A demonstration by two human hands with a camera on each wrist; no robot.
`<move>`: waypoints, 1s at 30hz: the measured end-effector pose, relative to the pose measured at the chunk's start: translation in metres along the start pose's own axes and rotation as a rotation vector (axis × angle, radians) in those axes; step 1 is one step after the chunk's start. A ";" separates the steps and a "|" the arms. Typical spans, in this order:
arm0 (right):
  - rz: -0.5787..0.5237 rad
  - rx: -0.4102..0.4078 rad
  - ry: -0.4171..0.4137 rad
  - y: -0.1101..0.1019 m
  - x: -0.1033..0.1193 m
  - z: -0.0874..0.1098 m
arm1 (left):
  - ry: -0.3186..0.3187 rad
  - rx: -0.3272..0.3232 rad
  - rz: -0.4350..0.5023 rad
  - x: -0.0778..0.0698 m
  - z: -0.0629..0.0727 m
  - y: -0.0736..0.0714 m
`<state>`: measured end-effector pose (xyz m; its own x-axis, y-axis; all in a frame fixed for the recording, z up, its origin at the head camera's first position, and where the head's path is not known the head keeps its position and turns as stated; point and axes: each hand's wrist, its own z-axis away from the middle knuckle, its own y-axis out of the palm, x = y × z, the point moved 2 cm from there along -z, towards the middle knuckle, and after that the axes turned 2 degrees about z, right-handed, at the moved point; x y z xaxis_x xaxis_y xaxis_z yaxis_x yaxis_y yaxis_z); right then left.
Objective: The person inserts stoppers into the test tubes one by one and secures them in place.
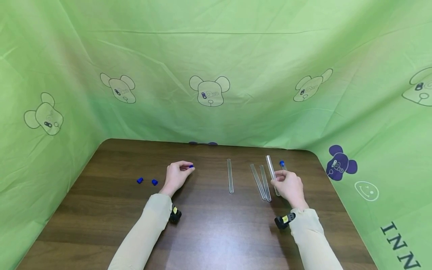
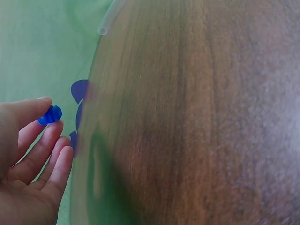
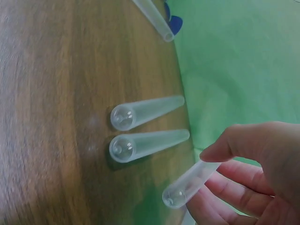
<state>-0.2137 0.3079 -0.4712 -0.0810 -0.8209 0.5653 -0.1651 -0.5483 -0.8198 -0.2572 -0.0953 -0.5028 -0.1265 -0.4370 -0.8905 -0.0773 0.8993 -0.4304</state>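
Note:
A small blue stopper [image 2: 50, 115] is pinched between the thumb and fingers of my left hand [image 1: 176, 175], above the table's left-middle part. In my right hand [image 1: 288, 186] a clear test tube [image 3: 187, 185] is held between thumb and fingers, its rounded end towards me and partly covered by the hand in the head view. Just left of that hand lie two clear test tubes [image 1: 258, 182] side by side. Beyond it, a tube with a blue stopper [image 1: 282, 163] shows only its top end; the hand hides the rest.
Two more blue stoppers, a left one [image 1: 140, 180] and a right one [image 1: 154, 182], lie left of my left hand. A single test tube [image 1: 230, 176] lies between the hands. Green printed cloth [image 1: 209, 48] surrounds the brown wooden table [image 1: 209, 232] at its back and sides.

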 end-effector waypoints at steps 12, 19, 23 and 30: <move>-0.079 0.013 0.012 -0.001 0.013 0.001 | 0.019 -0.007 -0.006 -0.001 0.000 -0.001; -0.096 0.021 0.014 0.002 0.017 0.002 | 0.023 -0.010 -0.011 0.000 -0.001 -0.001; -0.112 0.015 0.005 0.004 0.020 0.002 | 0.028 -0.011 -0.012 0.000 -0.002 0.000; -0.176 0.047 0.028 0.012 0.023 0.004 | 0.029 0.000 -0.010 -0.003 -0.002 0.001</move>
<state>-0.2132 0.2813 -0.4686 -0.0821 -0.7076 0.7018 -0.1333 -0.6901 -0.7114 -0.2584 -0.0929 -0.5001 -0.1541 -0.4463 -0.8815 -0.0791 0.8949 -0.4393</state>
